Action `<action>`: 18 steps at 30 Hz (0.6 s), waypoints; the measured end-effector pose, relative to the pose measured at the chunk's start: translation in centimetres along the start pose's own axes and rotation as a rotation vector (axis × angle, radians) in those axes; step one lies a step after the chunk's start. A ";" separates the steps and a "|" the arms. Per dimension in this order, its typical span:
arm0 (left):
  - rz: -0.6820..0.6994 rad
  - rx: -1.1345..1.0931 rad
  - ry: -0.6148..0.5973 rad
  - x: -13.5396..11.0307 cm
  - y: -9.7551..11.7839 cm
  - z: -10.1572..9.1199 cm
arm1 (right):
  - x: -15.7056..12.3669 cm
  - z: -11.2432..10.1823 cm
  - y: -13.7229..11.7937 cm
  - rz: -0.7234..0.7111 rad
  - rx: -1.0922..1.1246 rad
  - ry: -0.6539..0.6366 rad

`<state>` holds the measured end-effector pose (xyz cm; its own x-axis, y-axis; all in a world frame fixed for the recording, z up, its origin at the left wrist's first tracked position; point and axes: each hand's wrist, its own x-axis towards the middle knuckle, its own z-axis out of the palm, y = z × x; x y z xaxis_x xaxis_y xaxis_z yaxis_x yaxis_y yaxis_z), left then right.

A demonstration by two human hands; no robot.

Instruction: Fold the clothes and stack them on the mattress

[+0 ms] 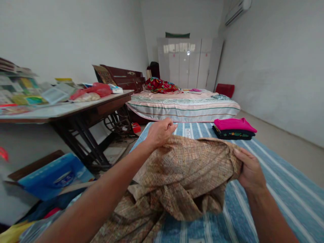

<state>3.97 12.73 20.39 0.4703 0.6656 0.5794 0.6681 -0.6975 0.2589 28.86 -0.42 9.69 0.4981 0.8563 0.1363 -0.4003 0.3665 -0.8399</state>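
A tan checked garment [192, 158] is stretched between my two hands above a bed with a blue and white striped sheet [253, 189]. My left hand [160, 132] is closed at its upper left edge, the fingers curled in; the exact grip is partly hidden. At the other end, my right hand [249, 168] pinches the cloth with the thumb on top. The lower part hangs in loose folds and trails toward me at the lower left. Just beyond the right hand lies a stack of folded clothes, with a bright pink piece [235, 125] on top of dark ones [233, 135].
To the left stands a sewing-machine table [101, 103] crowded with boxes and a red bag [97, 90]. Beneath it is a blue box [57, 175]; loose clothes [27, 229] lie at the lower left. A second bed [187, 109] and a white wardrobe [184, 64] are behind.
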 end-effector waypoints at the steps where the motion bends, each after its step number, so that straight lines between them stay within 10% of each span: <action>1: 0.006 0.014 -0.051 -0.8 -0.1 0.6 | 0.3 0.3 -0.5 -0.012 -0.010 -0.001; 8: 0.160 -0.159 -0.587 -9.0 -0.2 5.3 | 0.2 1.4 -0.8 0.021 -0.054 -0.012; 14: -0.194 -0.329 -0.643 -10.1 -1.4 7.7 | -0.5 1.7 -1.1 0.012 -0.080 -0.079; 18: -0.163 -0.378 -0.692 -9.3 -1.7 8.4 | -0.5 2.0 -1.5 -0.031 -0.095 -0.092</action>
<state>3.29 10.01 8.08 0.7168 0.6941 -0.0666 0.5775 -0.5374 0.6145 27.62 -0.69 11.90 0.4349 0.8765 0.2063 -0.3095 0.3607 -0.8798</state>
